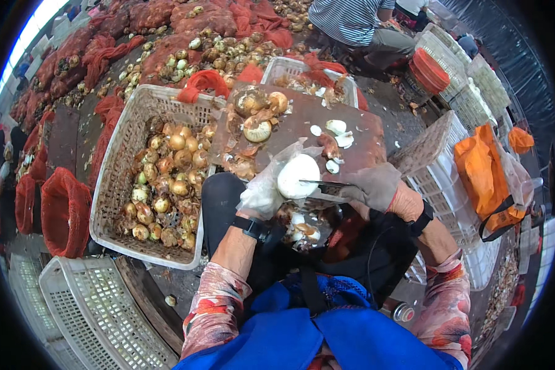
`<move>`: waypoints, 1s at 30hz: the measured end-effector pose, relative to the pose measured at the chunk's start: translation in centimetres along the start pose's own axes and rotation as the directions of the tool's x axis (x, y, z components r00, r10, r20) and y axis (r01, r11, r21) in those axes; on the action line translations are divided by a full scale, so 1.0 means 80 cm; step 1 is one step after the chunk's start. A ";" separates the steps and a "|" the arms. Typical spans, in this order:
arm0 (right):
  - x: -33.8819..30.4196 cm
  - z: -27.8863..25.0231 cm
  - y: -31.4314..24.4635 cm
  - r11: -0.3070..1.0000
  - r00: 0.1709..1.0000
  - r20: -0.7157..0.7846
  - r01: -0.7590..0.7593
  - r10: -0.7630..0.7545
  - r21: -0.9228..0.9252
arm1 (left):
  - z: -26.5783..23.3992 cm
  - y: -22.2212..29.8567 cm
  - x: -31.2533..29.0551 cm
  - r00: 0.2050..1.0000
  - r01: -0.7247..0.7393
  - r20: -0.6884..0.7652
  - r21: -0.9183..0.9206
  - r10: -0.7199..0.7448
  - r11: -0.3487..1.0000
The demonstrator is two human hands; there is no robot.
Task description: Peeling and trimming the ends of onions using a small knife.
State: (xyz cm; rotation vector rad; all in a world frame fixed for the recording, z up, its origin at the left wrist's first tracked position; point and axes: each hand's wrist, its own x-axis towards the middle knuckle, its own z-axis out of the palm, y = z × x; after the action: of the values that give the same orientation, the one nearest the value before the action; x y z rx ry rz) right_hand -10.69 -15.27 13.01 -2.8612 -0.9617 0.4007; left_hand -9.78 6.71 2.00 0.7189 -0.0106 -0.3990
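My left hand (260, 194), in a thin pale glove, is closed around a peeled white onion (298, 176) above my lap. In my gloved right hand (376, 187) is a knife (327, 183), its dark blade reaching across to the onion's right side. Just beyond both hands lies a brown board (364, 132). On its left part sit unpeeled onions (257, 131) among loose brown skins (237, 161). White onion pieces (337, 127) are scattered on its right part. Below the hands, more peelings and white scraps (303, 229) show between my legs.
A white crate (98, 203) of brown onions stands at left. Beside it are a red mesh bag (65, 213) and a crate (108, 314). At right stand stacked white crates (438, 154) and an orange bag (482, 176). A seated person (351, 24) and onion sacks (203, 21) are farther off.
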 end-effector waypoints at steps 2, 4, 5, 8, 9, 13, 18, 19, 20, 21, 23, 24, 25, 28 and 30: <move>-0.002 0.007 0.005 0.975 0.992 0.101 -0.097 0.078 0.201 | -0.005 -0.004 0.005 1.000 0.019 0.026 -0.024 -0.018 1.000; -0.005 0.023 0.013 0.901 0.968 0.212 -0.208 0.134 0.381 | -0.005 -0.004 0.003 0.997 0.023 0.069 -0.018 -0.022 1.000; -0.005 0.033 0.014 0.892 0.987 0.162 -0.079 0.007 0.444 | -0.004 -0.004 0.004 0.997 0.022 0.069 -0.016 -0.020 1.000; -0.012 0.039 0.008 0.878 0.990 0.127 -0.002 -0.067 0.479 | 0.001 -0.006 0.011 0.972 0.198 0.149 -0.122 -0.179 0.973; -0.013 0.030 0.001 0.948 0.997 0.071 -0.012 -0.011 0.319 | -0.001 -0.008 0.010 0.987 0.146 0.075 -0.096 -0.139 0.985; -0.009 -0.005 -0.013 0.980 0.988 0.074 -0.144 0.135 0.137 | -0.006 0.004 0.010 0.976 0.208 0.102 -0.204 -0.190 0.957; -0.006 0.010 -0.009 0.993 0.993 0.026 -0.118 0.117 0.016 | -0.012 -0.006 0.007 0.981 0.144 0.158 -0.173 -0.117 0.974; -0.008 0.018 -0.006 0.996 0.997 -0.016 -0.078 0.079 0.046 | -0.011 -0.008 0.007 0.981 0.171 0.124 -0.197 -0.149 0.965; -0.010 0.023 -0.004 0.997 0.997 -0.058 -0.037 0.042 0.073 | -0.010 -0.008 0.008 0.981 0.169 0.123 -0.198 -0.147 0.966; -0.011 0.023 -0.005 0.997 0.998 -0.058 -0.035 0.039 0.072 | -0.010 -0.008 0.008 0.979 0.172 0.137 -0.185 -0.148 0.968; -0.009 0.025 -0.004 0.821 0.960 0.224 -0.260 0.166 0.508 | -0.009 -0.010 0.011 0.972 0.192 0.173 -0.191 -0.160 0.963; -0.010 0.033 0.004 0.822 0.961 0.224 -0.259 0.165 0.507 | -0.009 -0.009 0.012 0.972 0.191 0.173 -0.191 -0.159 0.963; -0.010 0.047 0.019 0.923 0.989 0.099 0.061 -0.106 0.381 | -0.008 -0.008 0.012 0.972 0.179 0.191 -0.224 -0.137 0.958; -0.012 0.052 0.006 0.831 0.959 0.259 -0.047 -0.119 0.554 | 0.002 0.011 0.006 0.971 0.167 0.212 -0.268 -0.111 0.949; -0.010 0.046 -0.004 0.917 0.992 0.080 0.057 -0.096 0.395 | 0.012 0.015 0.002 0.990 0.122 0.100 -0.250 -0.099 0.960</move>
State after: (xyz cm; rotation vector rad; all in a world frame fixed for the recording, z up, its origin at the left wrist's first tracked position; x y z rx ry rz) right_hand -12.51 -15.49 9.74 -2.4536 -0.8861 0.6502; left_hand -9.35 6.84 3.48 0.4475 -0.0003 -0.5281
